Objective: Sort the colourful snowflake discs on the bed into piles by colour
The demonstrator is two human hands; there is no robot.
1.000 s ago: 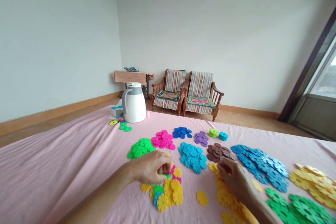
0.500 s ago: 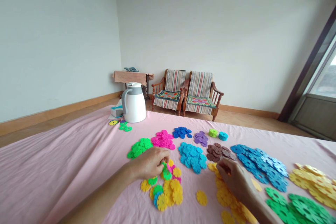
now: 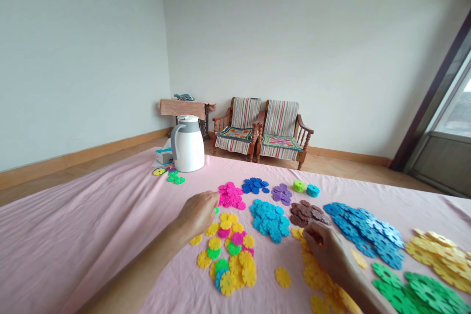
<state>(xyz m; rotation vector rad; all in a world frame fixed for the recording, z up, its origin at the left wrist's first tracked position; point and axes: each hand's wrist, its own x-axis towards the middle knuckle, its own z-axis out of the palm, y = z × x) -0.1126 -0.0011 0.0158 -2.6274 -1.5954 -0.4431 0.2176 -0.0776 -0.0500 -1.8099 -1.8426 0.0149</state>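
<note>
My left hand [image 3: 198,210] is closed, fingers pointing down, over the spot where the green snowflake-disc pile lay. A sliver of a green snowflake disc [image 3: 216,211] shows at its fingertips; the pile itself is hidden behind the hand. Just to the right of that hand lies a mixed heap of snowflake discs [image 3: 227,274] in yellow, green, pink and blue. My right hand [image 3: 327,245] rests curled above a pile of yellow snowflake discs [image 3: 312,272]. Its fingers are bent together, and what they hold, if anything, is hidden.
Sorted piles are pink [image 3: 230,195], dark blue [image 3: 254,186], purple [image 3: 281,194], light blue [image 3: 270,221] and brown [image 3: 308,213]. Larger blue [image 3: 366,230], yellow [image 3: 437,255] and green discs [image 3: 423,292] lie right. A white jug [image 3: 189,147] stands at the pink cloth's [image 3: 91,225] far edge.
My left hand has moved left and away from me, from the mixed heap to the green pile, carrying a green disc. More heap discs are uncovered. My right hand has stayed put.
</note>
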